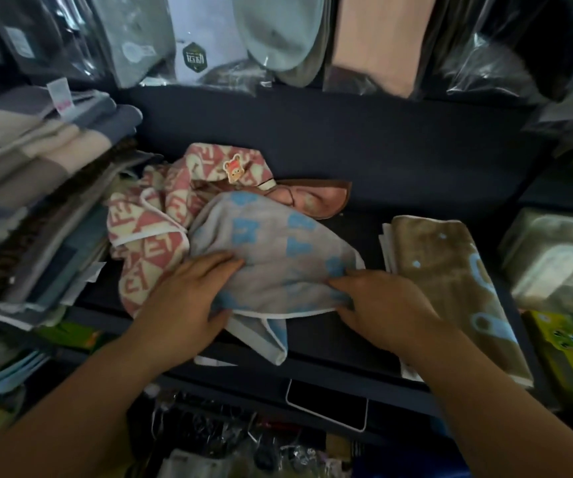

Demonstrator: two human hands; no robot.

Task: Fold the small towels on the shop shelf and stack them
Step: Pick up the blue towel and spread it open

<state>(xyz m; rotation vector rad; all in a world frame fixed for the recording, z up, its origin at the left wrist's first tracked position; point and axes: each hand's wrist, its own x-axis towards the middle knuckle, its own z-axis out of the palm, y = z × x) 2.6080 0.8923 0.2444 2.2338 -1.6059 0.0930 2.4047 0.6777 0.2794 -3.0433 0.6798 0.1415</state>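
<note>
Two hands work a grey towel with blue figures (271,250), which lies crumpled mid-shelf on the dark shelf (399,160). Left hand (188,298) presses flat and open on its near-left part; right hand (381,305) pinches its near-right edge. Pink patterned towel (153,219) (still unfolded) lies just left, touching it; a folded brown towel (450,270) sits to the right.
</note>
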